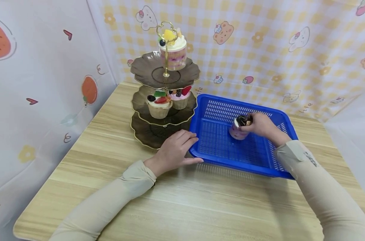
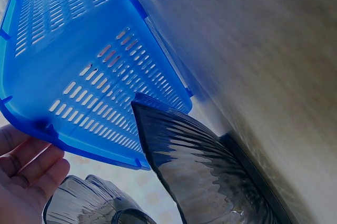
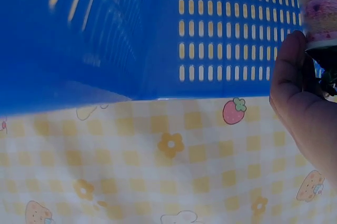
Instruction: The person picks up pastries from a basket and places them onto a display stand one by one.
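Inside the blue plastic basket (image 1: 221, 163), my right hand (image 1: 259, 125) grips a cake cup (image 1: 238, 133) from above, around its dark-topped upper end. Pink and cream layers show through the cup's clear side, and it leans slightly. In the right wrist view, the cup (image 3: 319, 9) is cut off by the frame edge, beside the fingers. My left hand (image 1: 177, 150) rests at the basket's near left corner, fingertips on the rim and thumb stretched along the front edge. The left wrist view shows its fingers (image 2: 39, 169) nearly straight against the rim.
Left of the basket stands a three-tier brown stand (image 1: 149, 132) with gold edges. A layered cake cup (image 1: 174, 57) sits on its top tier. Two cupcakes, one cream-topped (image 1: 159, 108) and one pink-topped (image 1: 180, 99), sit on the middle tier. A checked cloth (image 1: 245, 60) hangs behind.
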Available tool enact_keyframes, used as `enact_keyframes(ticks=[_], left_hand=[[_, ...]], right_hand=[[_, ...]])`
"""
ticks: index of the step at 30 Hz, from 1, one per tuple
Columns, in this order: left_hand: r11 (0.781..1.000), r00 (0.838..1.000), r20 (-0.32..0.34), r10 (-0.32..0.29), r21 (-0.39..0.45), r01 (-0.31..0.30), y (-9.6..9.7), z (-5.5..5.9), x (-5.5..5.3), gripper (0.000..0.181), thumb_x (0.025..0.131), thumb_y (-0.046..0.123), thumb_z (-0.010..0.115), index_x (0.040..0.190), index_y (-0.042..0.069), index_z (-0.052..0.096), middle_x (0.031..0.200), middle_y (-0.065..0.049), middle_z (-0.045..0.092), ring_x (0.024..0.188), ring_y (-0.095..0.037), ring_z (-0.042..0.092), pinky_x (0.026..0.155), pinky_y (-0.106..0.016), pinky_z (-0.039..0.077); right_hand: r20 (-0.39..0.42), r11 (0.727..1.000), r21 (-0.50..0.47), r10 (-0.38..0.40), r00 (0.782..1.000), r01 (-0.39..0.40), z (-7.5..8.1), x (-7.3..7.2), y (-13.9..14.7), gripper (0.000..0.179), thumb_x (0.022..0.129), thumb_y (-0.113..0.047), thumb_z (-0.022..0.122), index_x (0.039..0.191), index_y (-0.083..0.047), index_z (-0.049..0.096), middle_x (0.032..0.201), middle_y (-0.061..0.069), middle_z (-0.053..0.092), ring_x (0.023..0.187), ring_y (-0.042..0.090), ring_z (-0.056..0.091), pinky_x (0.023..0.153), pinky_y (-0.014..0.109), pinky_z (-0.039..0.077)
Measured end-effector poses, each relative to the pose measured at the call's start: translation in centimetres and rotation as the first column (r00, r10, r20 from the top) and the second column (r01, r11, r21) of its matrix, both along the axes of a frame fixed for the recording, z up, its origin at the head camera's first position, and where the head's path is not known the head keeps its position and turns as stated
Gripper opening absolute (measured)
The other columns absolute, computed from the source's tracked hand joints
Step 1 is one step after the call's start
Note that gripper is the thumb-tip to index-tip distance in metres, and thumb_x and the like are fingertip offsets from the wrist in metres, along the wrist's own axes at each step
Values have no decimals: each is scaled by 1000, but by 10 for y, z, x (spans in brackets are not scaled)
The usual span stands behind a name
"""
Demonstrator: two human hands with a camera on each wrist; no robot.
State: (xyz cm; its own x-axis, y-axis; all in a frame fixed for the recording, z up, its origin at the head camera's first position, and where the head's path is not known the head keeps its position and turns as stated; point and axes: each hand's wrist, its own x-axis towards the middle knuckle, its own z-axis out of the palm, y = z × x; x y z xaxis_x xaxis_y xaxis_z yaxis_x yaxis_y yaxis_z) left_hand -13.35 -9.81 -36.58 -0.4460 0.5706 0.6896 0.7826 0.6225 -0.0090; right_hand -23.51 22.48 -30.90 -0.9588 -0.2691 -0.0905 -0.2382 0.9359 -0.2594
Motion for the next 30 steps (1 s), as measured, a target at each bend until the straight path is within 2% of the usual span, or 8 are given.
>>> enact_keyframes(ticks=[9,14,30], left_hand=[[1000,1000,-6,-9,14,9,1,-2,-2,65,67,57,79,102,3,72,104,-8,70,99,-20,62,93,-29,51],[1000,1000,-5,-13,19,13,0,0,-1,64,66,56,80,102,3,72,104,-8,70,99,-20,63,92,-29,51],[1000,1000,-18,-17,22,17,1,0,-1,64,67,56,80,101,3,72,103,-8,70,98,-20,62,91,-29,51]], right_hand=[[-23,1000,-16,-19,1000,18,10,2,1,42,81,-34,72,94,4,58,79,17,63,64,24,56,56,34,45],[-59,1000,-24,-18,998,16,18,3,0,44,80,-36,72,92,4,59,77,15,63,64,25,56,58,35,45],[-80,998,-57,-12,997,7,44,6,-13,40,81,-35,71,84,1,54,71,10,55,60,23,50,52,31,39]])
